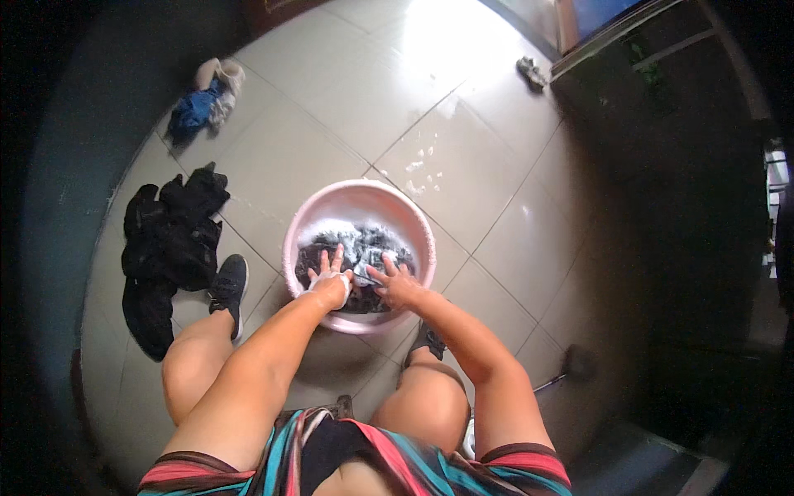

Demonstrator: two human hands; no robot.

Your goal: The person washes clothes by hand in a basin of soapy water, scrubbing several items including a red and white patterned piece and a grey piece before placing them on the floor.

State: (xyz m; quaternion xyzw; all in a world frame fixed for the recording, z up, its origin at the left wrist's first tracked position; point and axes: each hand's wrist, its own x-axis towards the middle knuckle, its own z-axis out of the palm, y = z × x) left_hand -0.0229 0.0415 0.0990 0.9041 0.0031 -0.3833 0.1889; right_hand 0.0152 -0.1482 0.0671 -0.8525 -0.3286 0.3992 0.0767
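A round pink plastic basin stands on the tiled floor between my feet. Dark wet cloth lies in it, with white suds over the cloth and against the far inner wall. My left hand rests on the cloth at the basin's left side, fingers spread, with foam on its back and wrist. At the right side, my right hand touches the cloth too, its fingers apart. Neither hand is closed around the fabric. The fingertips are partly among the suds.
A heap of black clothes lies on the floor to the left, beside my shoe. Farther off are blue and white cloths. A small crumpled item sits near the doorway. Foam blobs dot the tiles beyond the basin.
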